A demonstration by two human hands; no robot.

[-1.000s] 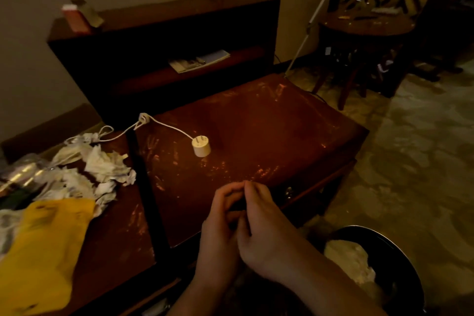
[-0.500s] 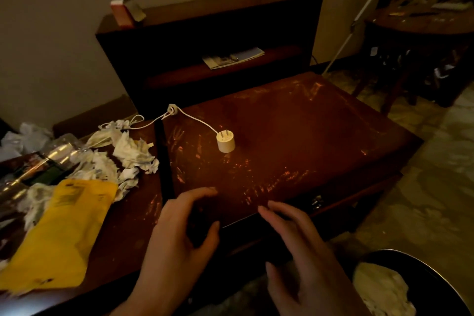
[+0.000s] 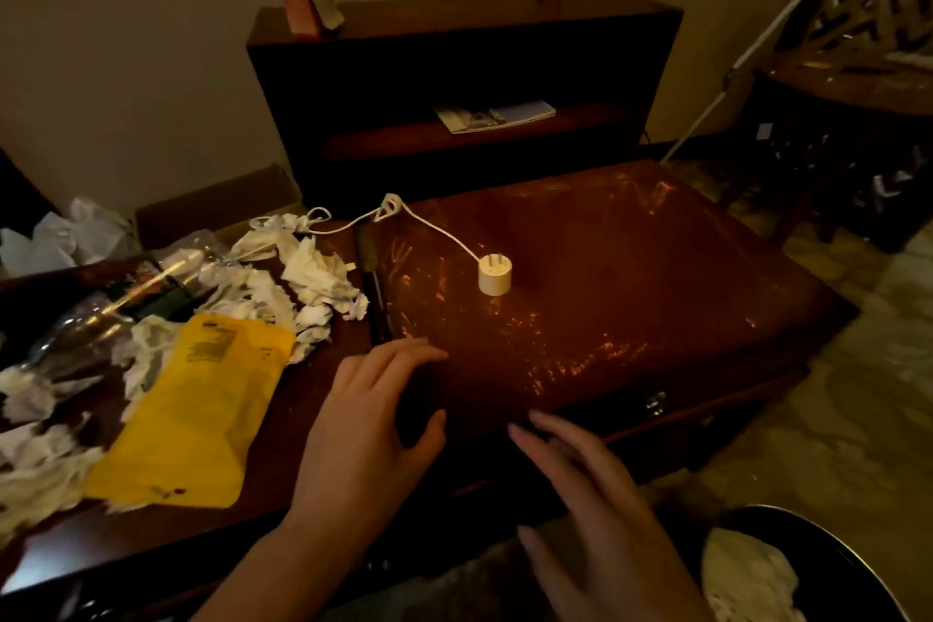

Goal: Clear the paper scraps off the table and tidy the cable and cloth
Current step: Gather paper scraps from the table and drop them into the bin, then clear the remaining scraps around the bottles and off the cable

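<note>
**Both hands empty at the near edge, the scraps heaped to the left**

My left hand (image 3: 363, 424) hangs over the near edge of the bench (image 3: 631, 268), fingers spread wide and loosely bent, thumb out, holding nothing. My right hand (image 3: 595, 510) is just beside it to the right and a little nearer to me. It is also wide and empty, with the fingers reaching toward the bench edge. Whether either hand actually touches the wood I cannot tell in this dim light.

I judge that I am between loads. A dark bin (image 3: 858, 566) sits low at the near right with crumpled paper (image 3: 747, 576) already in it, within easy reach of my right hand.

The main heap of paper scraps (image 3: 308, 278) lies to the left, beyond my left hand. It spreads around and under a yellow pouch (image 3: 202, 399) and up against some clear plastic (image 3: 101, 313). That side looks like the next reach, so it suits the left hand to be leading.

Farther out, the white cable (image 3: 439, 230) runs from the scraps through a small knot to its round plug (image 3: 495, 274), which stands prongs-up near the middle of the bench. One end is tangled in the paper, so it will likely come free only once the scraps are lifted.

I cannot pick out the cloth with any certainty. A dark shelf unit (image 3: 454, 61) stands against the far wall.
</note>
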